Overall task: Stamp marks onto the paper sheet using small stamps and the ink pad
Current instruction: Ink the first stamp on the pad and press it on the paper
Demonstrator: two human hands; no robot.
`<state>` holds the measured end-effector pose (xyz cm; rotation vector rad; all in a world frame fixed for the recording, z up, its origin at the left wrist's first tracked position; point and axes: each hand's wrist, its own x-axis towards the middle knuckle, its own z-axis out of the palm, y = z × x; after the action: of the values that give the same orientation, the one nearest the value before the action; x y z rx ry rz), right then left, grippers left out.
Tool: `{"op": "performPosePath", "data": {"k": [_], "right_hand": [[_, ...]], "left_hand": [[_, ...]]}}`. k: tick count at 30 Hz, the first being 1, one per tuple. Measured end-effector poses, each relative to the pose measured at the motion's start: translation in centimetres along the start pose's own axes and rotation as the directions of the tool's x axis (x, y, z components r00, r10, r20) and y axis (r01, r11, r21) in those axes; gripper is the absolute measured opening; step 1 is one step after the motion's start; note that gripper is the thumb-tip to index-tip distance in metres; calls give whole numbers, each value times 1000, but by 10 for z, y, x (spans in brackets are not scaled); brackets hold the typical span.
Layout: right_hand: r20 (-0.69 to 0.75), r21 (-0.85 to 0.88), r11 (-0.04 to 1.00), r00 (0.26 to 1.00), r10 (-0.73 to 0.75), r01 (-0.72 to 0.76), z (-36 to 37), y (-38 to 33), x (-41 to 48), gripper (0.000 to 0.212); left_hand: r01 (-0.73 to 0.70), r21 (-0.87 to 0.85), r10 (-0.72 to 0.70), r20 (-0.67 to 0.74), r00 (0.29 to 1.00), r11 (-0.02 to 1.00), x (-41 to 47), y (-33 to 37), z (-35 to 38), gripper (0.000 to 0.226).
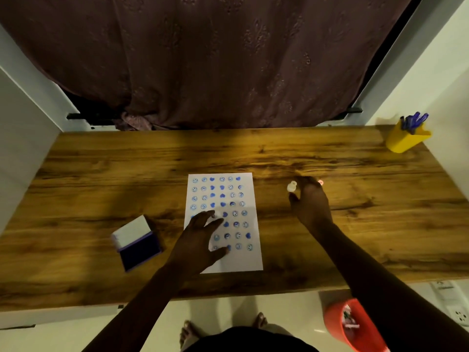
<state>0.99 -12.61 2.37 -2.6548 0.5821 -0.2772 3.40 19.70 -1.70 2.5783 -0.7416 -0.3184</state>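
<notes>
The white paper sheet [250, 260] lies in the middle of the wooden desk [253, 151], covered with rows of blue smiley and heart marks. My left hand [200, 240] rests flat on the sheet's left half with fingers spread, hiding some marks. The open ink pad [139, 248], dark blue with a raised white lid, sits left of the sheet. My right hand [311, 201] is right of the sheet, thumb and fingertips closed around a small white stamp [291, 186] standing on the desk. A second small pinkish stamp [321, 183] peeks out beyond that hand.
A yellow holder with blue pens [406, 137] stands at the desk's far right corner. A dark curtain [215, 59] hangs behind the desk. An orange bin [355, 326] sits on the floor at the lower right, beside my feet.
</notes>
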Motion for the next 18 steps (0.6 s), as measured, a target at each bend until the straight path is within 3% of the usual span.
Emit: {"op": "performPosePath", "data": {"k": [6, 9, 11, 14, 16, 18], "right_hand": [[143, -152, 986, 989, -40, 62, 9, 7, 33, 34], [211, -178, 983, 978, -4, 42, 11, 10, 37, 16], [214, -148, 989, 977, 8, 24, 11, 11, 34, 14], [133, -1, 1000, 991, 6, -6, 4, 5, 20, 14], [120, 197, 976, 991, 66, -89, -6, -6, 5, 14], [269, 499, 818, 949, 166, -285, -16, -22, -13, 13]], "left_hand": [[-2, -13, 1, -67, 998, 1000, 6, 13, -9, 73], [12, -56, -16, -65, 998, 998, 6, 19, -11, 67], [14, -93, -20, -60, 998, 996, 5, 24, -11, 62], [-1, -201, -13, -68, 998, 979, 4, 34, -11, 55], [-20, -273, -7, -98, 995, 962, 5, 41, -11, 51], [-21, -346, -16, -103, 995, 938, 6, 48, -12, 49]]}}
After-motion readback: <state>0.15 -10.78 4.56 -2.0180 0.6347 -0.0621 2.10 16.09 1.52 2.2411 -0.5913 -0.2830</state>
